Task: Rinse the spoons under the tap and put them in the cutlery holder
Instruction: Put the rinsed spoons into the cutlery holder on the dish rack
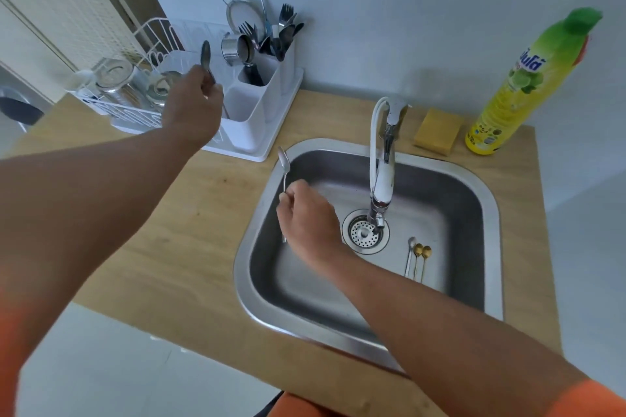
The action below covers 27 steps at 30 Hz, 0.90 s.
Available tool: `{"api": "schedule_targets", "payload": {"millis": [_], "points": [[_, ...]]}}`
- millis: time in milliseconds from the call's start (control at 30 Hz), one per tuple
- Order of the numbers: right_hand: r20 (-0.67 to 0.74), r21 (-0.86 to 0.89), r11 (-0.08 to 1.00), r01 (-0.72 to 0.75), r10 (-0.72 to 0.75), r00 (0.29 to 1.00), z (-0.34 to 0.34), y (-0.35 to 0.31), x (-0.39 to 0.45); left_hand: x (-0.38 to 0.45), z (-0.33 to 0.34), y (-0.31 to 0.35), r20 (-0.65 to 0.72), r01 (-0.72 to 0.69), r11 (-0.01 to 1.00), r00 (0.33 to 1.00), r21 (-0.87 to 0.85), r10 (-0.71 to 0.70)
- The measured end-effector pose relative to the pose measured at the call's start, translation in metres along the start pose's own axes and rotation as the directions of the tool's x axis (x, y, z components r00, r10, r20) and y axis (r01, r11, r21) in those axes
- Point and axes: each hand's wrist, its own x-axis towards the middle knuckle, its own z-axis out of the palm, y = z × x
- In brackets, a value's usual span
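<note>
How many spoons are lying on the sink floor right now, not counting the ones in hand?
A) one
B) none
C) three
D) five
C: three spoons, one silver and two gold, lie side by side on the floor of the sink to the right of the drain, while the left hand and right hand each hold another spoon.
</note>
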Motion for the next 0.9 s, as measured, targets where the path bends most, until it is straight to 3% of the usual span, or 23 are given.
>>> {"api": "schedule_targets", "payload": {"millis": [167,300,500,667,900], "points": [[-0.191,0.166,0.985,0.035,-0.003,0.982,-0.022,-0.054,0.052,-0.007,0.01,-0.007,0.257,0.099,0.984,0.957,0.15,-0.136],[-0.27,0.195,0.98,0.033,0.021,0.963,-0.041,-0.076,0.1,-0.012,0.01,-0.007,0.254,0.169,0.984,0.95,0.063,-0.179],[-0.266,0.057,0.995,0.083,-0.065,0.962,-0.049,-0.088,0.157,-0.015,0.013,-0.007,0.21,0.256,0.966,0.943,0.043,-0.26],[-0.275,-0.005,0.997,0.076,-0.074,0.959,-0.039,-0.102,0.189,-0.028,0.016,-0.017,0.25,0.298,0.954,0.926,-0.022,-0.283],[-0.126,-0.165,0.985,0.047,-0.068,0.99,-0.005,-0.096,0.196,-0.063,0.021,-0.042,0.333,0.335,0.941,0.893,-0.046,-0.302]]}}
